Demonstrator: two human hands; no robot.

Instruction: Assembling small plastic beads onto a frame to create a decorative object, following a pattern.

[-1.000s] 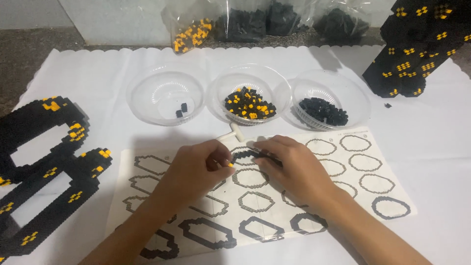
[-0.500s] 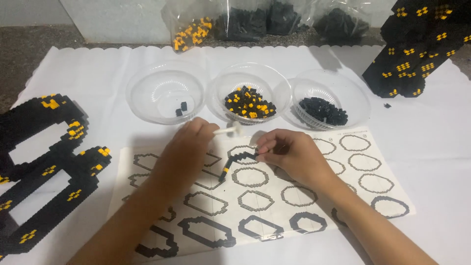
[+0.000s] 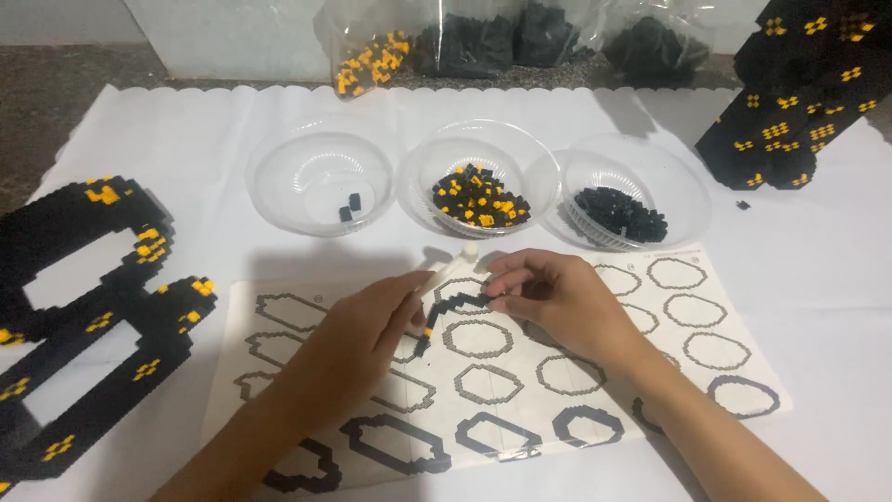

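Observation:
My right hand (image 3: pixel 556 299) pinches one end of a short curved strip of small black bricks (image 3: pixel 455 312) with a yellow brick at its lower tip, held just above a printed sheet of ring outlines (image 3: pixel 307 307). My left hand (image 3: pixel 364 335) holds a pale stick-like tool (image 3: pixel 444 269) and its fingers touch the strip's lower end. Both hands are over the sheet's upper middle.
Three clear bowls stand behind the sheet: the left bowl (image 3: pixel 279 177) has a couple of black bricks, the middle bowl (image 3: pixel 437 153) black and yellow ones, the right bowl (image 3: pixel 683 181) black ones. Large black-and-yellow brick builds sit at left (image 3: pixel 84 307) and top right (image 3: pixel 799 93). Bags of bricks (image 3: pixel 465 42) lie behind.
My left hand first moved up toward the bowls and has now come back down to the strip's lower end. My right hand has stayed holding the strip over the sheet.

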